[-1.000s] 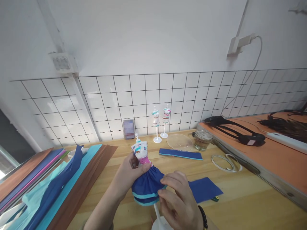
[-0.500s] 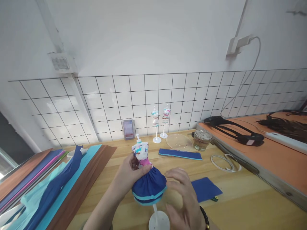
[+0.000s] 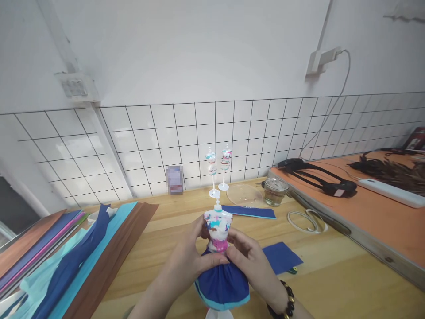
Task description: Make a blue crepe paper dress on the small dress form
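Observation:
A small mannequin point(image 3: 218, 227) on a white stand wears a patterned white top and a dark blue paper skirt point(image 3: 223, 286) with a light blue hem. My left hand point(image 3: 191, 261) grips its waist from the left. My right hand point(image 3: 253, 261) pinches the waist from the right. Both hands hold it upright over the wooden table point(image 3: 332, 274).
Two bare mini mannequins point(image 3: 218, 170) stand by the tiled wall. A blue paper strip point(image 3: 252, 212), a blue sheet point(image 3: 282, 257), a glass jar point(image 3: 275, 192), a clear lid point(image 3: 245, 195) and a white tape ring point(image 3: 305, 220) lie nearby. Coloured paper sheets point(image 3: 66, 261) pile at left; an orange board point(image 3: 372, 212) sits at right.
The mannequin has shifted right and turned upright to face me. My right hand left the skirt hem, opened briefly, and now grips the waist with the left hand.

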`<state>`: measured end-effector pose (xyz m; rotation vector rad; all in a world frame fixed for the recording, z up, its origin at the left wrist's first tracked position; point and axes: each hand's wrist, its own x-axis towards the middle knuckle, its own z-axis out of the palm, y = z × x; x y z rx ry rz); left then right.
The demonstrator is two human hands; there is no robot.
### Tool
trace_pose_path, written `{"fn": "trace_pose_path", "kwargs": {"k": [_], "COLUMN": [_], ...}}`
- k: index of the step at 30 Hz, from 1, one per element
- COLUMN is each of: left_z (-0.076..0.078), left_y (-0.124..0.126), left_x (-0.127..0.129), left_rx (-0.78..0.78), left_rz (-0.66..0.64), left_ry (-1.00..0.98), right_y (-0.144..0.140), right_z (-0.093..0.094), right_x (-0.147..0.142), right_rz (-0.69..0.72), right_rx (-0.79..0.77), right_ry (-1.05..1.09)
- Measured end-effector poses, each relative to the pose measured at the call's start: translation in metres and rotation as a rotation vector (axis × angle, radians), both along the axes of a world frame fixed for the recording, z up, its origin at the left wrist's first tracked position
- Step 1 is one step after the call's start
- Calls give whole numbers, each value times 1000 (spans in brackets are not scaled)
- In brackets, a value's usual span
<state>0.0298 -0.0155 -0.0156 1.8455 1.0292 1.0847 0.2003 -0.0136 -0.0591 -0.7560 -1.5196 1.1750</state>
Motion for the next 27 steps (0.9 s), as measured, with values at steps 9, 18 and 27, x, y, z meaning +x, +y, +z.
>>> {"fn": "trace_pose_path", "kwargs": {"k": [9, 18, 27], "left_z": [0, -8, -3], "left_y": [-4, 2, 4], "left_x": [0, -1, -9], "left_rx": [-6, -91, -97], "left_rz": [29, -76, -1], "left_ry": [33, -137, -182], "right_y": [1, 5, 10], "right_z": [6, 6, 4], "right_x": [4, 4, 6], "right_rz": [224, 256, 128], "right_rx": [48, -113, -344], "right_ry": [81, 149, 385]}}
